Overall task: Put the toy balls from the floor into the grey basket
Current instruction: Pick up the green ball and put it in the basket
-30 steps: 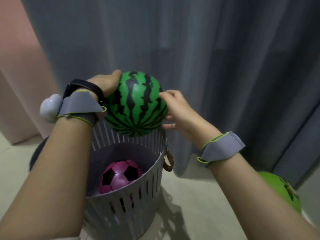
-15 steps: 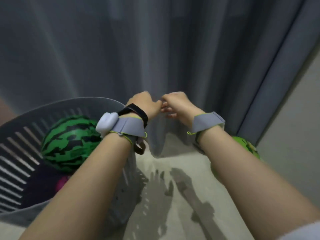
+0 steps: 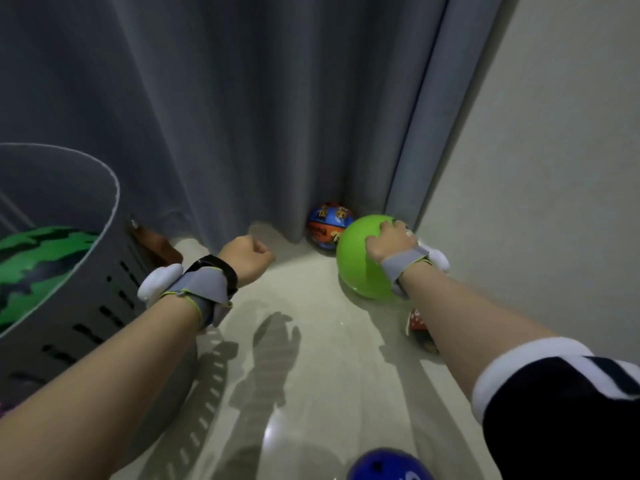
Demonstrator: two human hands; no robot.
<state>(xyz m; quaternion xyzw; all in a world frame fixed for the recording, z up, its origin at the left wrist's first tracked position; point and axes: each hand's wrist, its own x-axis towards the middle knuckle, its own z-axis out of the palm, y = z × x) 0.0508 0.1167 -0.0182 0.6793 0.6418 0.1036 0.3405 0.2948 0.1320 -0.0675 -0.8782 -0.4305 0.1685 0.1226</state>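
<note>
The grey basket [image 3: 116, 199] stands at the left with the watermelon ball [image 3: 34, 261] inside it. A plain green ball [image 3: 358, 271] lies on the floor by the wall corner. My right hand [image 3: 391, 242] is laid over its top, fingers curled onto it. Behind it, against the curtain, sits a blue and orange ball [image 3: 327, 223]. My left hand [image 3: 247, 256] hovers beside the basket in a loose fist, holding nothing. A red patterned ball [image 3: 417, 323] peeks out under my right forearm. A dark blue ball [image 3: 388, 465] lies at the bottom edge.
A grey curtain [image 3: 242, 116] hangs along the back, down to the floor. A pale wall [image 3: 554, 168] closes the right side. The basket has a brown handle [image 3: 156, 244] facing the curtain. The pale floor [image 3: 311, 341] stretches between my arms.
The watermelon ball went from both hands into the basket. My view swung right; my right hand reached down onto the green ball, and my left hand drew away from it.
</note>
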